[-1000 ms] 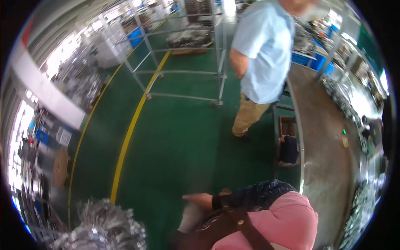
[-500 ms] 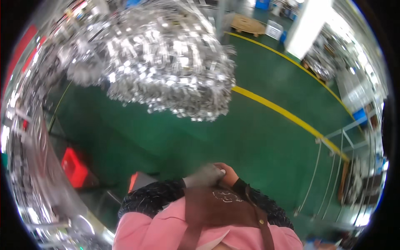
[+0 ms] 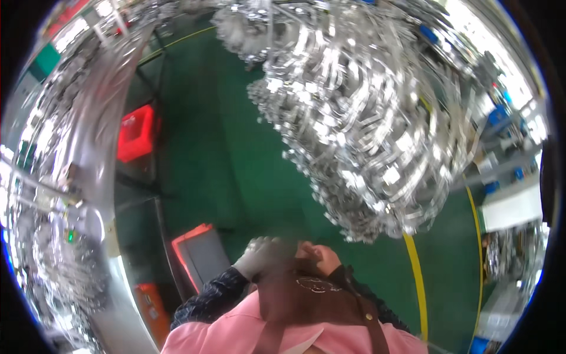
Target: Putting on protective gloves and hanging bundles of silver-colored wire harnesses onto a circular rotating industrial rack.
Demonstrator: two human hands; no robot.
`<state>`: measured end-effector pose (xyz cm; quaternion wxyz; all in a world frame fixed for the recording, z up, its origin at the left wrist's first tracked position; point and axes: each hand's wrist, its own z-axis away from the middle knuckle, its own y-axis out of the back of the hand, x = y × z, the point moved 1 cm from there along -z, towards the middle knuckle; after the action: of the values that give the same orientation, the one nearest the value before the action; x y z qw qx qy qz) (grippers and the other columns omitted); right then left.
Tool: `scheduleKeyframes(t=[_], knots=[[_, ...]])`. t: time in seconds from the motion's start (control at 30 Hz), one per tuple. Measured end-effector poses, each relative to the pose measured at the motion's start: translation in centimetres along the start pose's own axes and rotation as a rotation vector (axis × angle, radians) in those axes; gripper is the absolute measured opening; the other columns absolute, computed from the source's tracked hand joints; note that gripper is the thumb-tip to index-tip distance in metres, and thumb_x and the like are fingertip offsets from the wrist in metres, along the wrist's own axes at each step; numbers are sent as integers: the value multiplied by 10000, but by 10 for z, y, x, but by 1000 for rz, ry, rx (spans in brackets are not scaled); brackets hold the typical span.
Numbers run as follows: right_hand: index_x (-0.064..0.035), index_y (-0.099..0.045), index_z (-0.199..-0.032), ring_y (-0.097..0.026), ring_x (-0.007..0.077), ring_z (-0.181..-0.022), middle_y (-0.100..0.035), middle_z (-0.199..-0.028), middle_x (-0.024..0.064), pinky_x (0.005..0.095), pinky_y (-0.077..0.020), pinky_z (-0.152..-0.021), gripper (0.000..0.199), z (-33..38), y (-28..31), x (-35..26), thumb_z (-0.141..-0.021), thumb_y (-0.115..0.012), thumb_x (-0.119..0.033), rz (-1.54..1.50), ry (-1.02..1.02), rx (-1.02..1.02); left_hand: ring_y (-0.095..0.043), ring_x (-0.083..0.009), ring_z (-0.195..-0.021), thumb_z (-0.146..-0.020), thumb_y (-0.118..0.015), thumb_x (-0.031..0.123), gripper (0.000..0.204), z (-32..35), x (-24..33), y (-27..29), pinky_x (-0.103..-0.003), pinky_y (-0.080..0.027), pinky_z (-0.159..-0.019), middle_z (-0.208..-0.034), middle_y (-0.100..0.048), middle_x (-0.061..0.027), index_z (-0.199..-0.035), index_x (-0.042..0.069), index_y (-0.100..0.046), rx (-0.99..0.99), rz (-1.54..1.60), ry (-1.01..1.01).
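Note:
My left hand (image 3: 259, 253), in a grey glove, is in front of the brown apron (image 3: 309, 289). Its knuckles are bent, but its fingertips are smeared by motion. Close beside it, my bare right hand (image 3: 320, 258) has its fingers curled in at the apron's upper edge. Whatever those fingers may hold is hidden. A dark blur lies between the two hands. Ahead and to the right hangs a large mass of shiny silvery strips (image 3: 359, 124), apart from both hands.
Left stands a long bench with a clear plastic cover (image 3: 100, 130). Near it are a red bin (image 3: 135, 134), a grey-topped red-edged box (image 3: 203, 256) and an orange object (image 3: 154, 312). A yellow line (image 3: 417, 283) crosses the green floor (image 3: 253, 194) at right.
The view has turned left, so the silvery strips now appear further right and the bench and red bin show more fully. My hands, together before, have moved slightly apart.

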<state>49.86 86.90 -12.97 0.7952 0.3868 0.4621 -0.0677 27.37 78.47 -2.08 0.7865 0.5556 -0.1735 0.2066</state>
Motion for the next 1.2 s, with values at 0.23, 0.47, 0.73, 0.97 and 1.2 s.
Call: scheduleKeyframes(t=[0.23,0.47,0.73,0.97,1.2], knots=[[-23,-575,-1057,-620,230,-884,-634,-928,120,318,-480,-789,347,-170,-4,-48,-720,-521,31,-39,153,-422,-547,-331,-930,-732,-574,168,424,-16,-35,62,-410,-448,-817,-956,-565,-132,-1138,83,-483,204,194,212],[-14,-585,-1047,-613,182,-885,-643,-919,109,295,-478,-790,229,-341,-70,-171,-824,-584,-64,-134,398,-638,-595,-267,-809,-797,-567,265,375,-37,-185,43,-395,-473,-710,-886,-573,-89,-1127,97,-505,478,-56,413],[9,-570,-1064,-599,200,-940,-618,-988,132,294,-470,-805,243,-509,-144,-303,-827,-567,-42,-105,616,-889,-597,-223,-710,-664,-612,208,214,-79,-350,142,-354,-491,-615,-801,-578,-67,-850,104,-622,899,36,623],[23,-578,-1019,-589,149,-795,-635,-862,90,280,-465,-712,298,-705,-164,-352,-891,-552,-245,-123,483,-820,-636,-286,-717,-737,-568,206,170,-182,-480,294,-392,-512,-627,-749,-644,-123,-817,81,-653,771,150,645],[24,-585,-1010,-591,150,-801,-623,-894,83,286,-473,-737,198,-920,-163,-407,-886,-538,-123,-108,482,-877,-629,-295,-744,-729,-565,211,208,-242,-605,426,-388,-502,-677,-761,-645,-123,-878,100,-661,696,279,642]])
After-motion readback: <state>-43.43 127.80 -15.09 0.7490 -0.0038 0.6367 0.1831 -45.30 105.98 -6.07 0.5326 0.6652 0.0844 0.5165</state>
